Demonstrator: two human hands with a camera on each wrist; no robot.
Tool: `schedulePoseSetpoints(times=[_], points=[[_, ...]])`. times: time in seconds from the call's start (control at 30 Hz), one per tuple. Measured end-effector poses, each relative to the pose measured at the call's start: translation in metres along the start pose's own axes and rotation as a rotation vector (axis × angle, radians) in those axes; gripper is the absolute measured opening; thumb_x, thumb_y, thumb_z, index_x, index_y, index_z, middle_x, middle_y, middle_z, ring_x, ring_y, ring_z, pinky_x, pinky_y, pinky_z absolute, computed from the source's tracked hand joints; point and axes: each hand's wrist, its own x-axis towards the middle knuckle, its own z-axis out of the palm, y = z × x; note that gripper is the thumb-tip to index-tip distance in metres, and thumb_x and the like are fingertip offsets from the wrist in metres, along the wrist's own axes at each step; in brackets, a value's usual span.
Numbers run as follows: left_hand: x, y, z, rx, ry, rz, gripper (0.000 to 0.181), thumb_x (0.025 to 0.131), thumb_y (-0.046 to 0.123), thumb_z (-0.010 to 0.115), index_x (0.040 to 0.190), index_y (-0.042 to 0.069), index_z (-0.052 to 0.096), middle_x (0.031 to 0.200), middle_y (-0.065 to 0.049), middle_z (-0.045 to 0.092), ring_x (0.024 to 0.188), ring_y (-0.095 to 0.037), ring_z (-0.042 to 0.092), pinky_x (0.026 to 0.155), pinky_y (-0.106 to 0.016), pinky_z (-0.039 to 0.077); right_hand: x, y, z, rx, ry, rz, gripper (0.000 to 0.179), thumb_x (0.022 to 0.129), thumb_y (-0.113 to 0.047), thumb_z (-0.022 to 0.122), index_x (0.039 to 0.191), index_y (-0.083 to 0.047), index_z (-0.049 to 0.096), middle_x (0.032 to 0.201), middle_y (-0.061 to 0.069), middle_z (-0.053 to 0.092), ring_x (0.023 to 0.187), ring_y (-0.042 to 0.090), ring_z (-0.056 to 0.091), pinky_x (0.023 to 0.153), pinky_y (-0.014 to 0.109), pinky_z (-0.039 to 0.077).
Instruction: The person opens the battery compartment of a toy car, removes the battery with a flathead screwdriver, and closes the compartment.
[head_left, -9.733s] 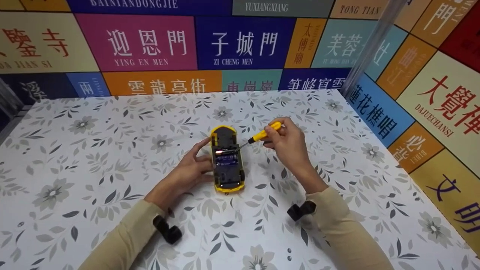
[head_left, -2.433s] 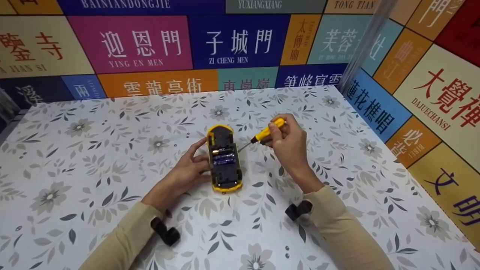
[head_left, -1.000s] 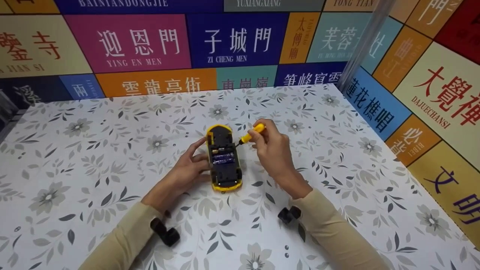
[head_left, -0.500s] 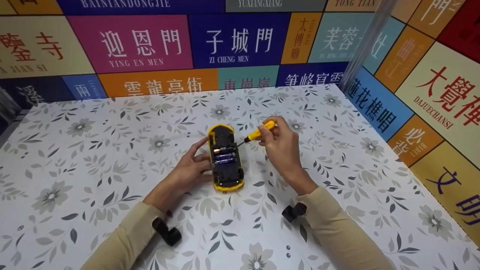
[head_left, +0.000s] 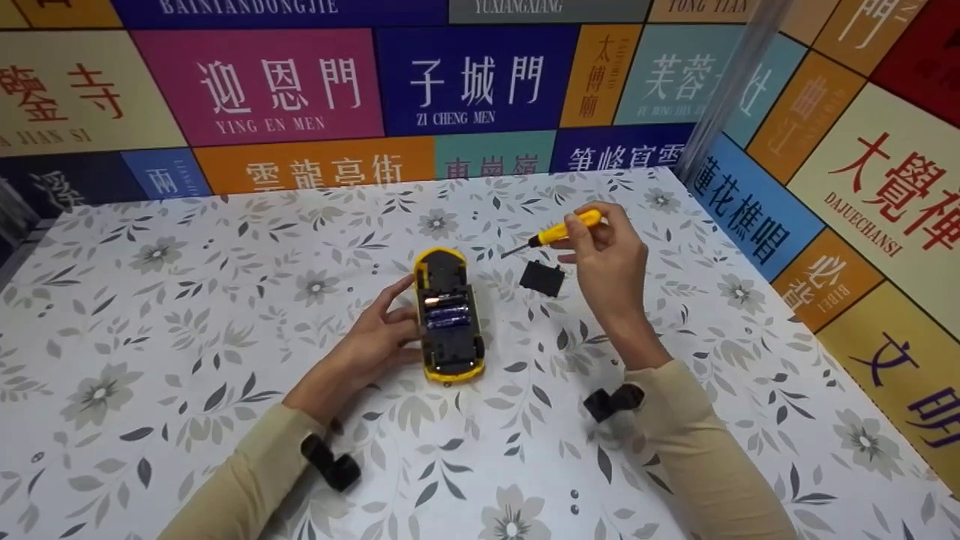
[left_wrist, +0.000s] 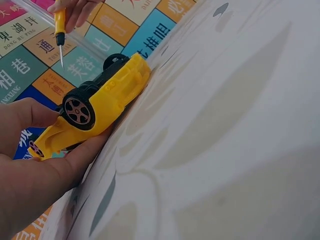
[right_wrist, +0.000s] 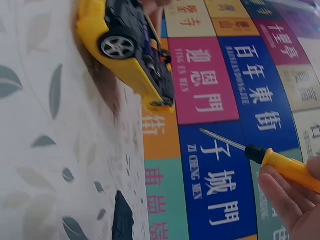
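Observation:
A yellow toy car [head_left: 454, 349] lies upside down, its black underside up and its battery bay uncovered. Purple batteries [head_left: 448, 315] sit in the bay, with a shiny copper-coloured spot beside them. My left hand [head_left: 379, 337] holds the car from its left side, thumb and fingers on either side of the body in the left wrist view. My right hand [head_left: 611, 262] grips a yellow-handled screwdriver [head_left: 566, 229]. Its tip is in the air, apart from the car. Below the screwdriver, a black battery cover [head_left: 542, 278] lies on the table.
A white tablecloth [head_left: 225, 315] with grey flowers and leaves covers the table. Colourful wall panels [head_left: 480, 82] with large characters stand behind it and along the right. Black wrist cameras [head_left: 330, 461] are strapped to both sleeves.
My right hand has drawn the screwdriver away from the car's battery bay, up and to the right. The black cover now shows beside the hand. My left hand and the car stay nearly still.

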Motion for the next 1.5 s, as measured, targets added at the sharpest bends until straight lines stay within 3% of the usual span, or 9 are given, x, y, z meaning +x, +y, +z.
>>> schedulePoseSetpoints(times=[0.27, 0.6, 0.9, 1.23, 1.5], points=[[-0.001, 0.0, 0.001, -0.016, 0.0, 0.005, 0.088, 0.089, -0.014, 0.05, 0.161, 0.026, 0.017, 0.126, -0.012, 0.06, 0.098, -0.021, 0.065, 0.082, -0.04, 0.06, 0.019, 0.016, -0.023, 0.053, 0.027, 0.18, 0.034, 0.099, -0.028, 0.062, 0.122, -0.002, 0.061, 0.112, 0.012, 0.068, 0.093, 0.013, 0.072, 0.075, 0.024, 0.061], [-0.001, 0.001, 0.0, 0.049, 0.02, -0.024, 0.086, 0.094, -0.011, 0.05, 0.161, 0.028, 0.014, 0.148, -0.022, 0.049, 0.1, -0.02, 0.067, 0.081, -0.036, 0.06, 0.034, 0.041, -0.045, 0.083, 0.1, 0.375, 0.032, 0.097, -0.031, 0.064, 0.122, -0.011, 0.064, 0.108, -0.001, 0.065, 0.095, 0.013, 0.072, 0.076, 0.02, 0.06], [-0.002, 0.0, 0.0, 0.002, -0.015, 0.006, 0.089, 0.089, -0.014, 0.048, 0.161, 0.026, 0.014, 0.129, -0.013, 0.057, 0.1, -0.021, 0.064, 0.084, -0.04, 0.059, 0.042, 0.059, -0.061, 0.135, 0.16, 0.546, 0.039, 0.095, -0.034, 0.066, 0.129, -0.015, 0.062, 0.112, -0.003, 0.061, 0.099, 0.013, 0.072, 0.077, 0.018, 0.059], [-0.001, 0.001, 0.001, 0.004, -0.01, -0.006, 0.09, 0.089, -0.012, 0.05, 0.161, 0.026, 0.013, 0.144, -0.022, 0.05, 0.099, -0.023, 0.067, 0.084, -0.041, 0.06, 0.045, 0.078, -0.071, 0.133, 0.208, 0.676, 0.043, 0.096, -0.033, 0.064, 0.134, -0.014, 0.057, 0.124, 0.0, 0.063, 0.107, 0.015, 0.071, 0.083, 0.019, 0.058], [-0.001, -0.001, 0.0, -0.015, -0.032, 0.017, 0.09, 0.088, -0.013, 0.049, 0.161, 0.025, 0.014, 0.127, -0.013, 0.059, 0.099, -0.022, 0.065, 0.084, -0.042, 0.06, 0.049, 0.094, -0.084, 0.197, 0.269, 0.803, 0.053, 0.094, -0.028, 0.068, 0.141, -0.011, 0.05, 0.12, -0.003, 0.062, 0.113, 0.016, 0.07, 0.085, 0.019, 0.058]])
